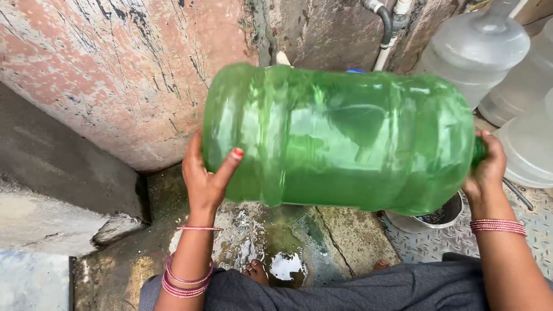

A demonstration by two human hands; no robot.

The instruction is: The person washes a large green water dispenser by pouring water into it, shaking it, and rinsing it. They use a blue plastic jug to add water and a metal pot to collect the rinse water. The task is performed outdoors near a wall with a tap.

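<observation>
You have no packages, labels, signs or screens in front of you here; nothing in view carries a sticker, a printed panel or a display.

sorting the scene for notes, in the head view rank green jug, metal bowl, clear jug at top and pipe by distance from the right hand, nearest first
1. green jug, gripped at its neck end by the right hand
2. metal bowl, just below-left of the hand
3. clear jug, above by the wall
4. pipe, top, left of the clear jug
</observation>
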